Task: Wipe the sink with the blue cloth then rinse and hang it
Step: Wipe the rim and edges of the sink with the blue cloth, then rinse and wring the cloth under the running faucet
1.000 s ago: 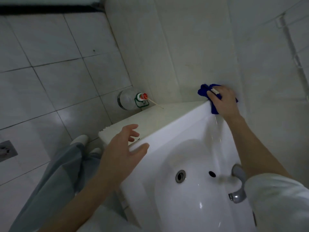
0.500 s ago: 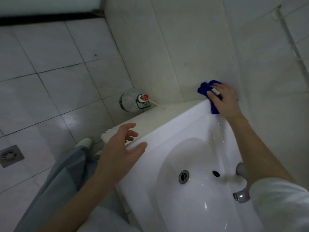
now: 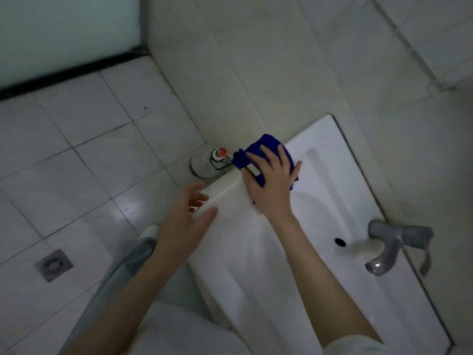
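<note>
Blue cloth (image 3: pixel 266 147) lies bunched on the corner of the white sink (image 3: pixel 327 139) farthest from the tap, just off the view's centre toward one o'clock. It is flattened under the right hand (image 3: pixel 272 185), whose fingers are straight, spread over it and pressing down. The left hand (image 3: pixel 184 221) hangs at eight o'clock from the cloth beside the sink's edge, fingers loose and parted, holding nothing; whether it touches the rim I cannot tell. Wiping looks to be the step in hand, with rinsing and hanging not yet done. The next stroke probably calls for even pressure along the glossy rim toward the basin. A metal tap (image 3: pixel 391 242) stands at four o'clock, a clear bottle (image 3: pixel 204 165) on the tiled floor at nine o'clock of the cloth, a floor drain (image 3: pixel 53 264) at eight o'clock
</note>
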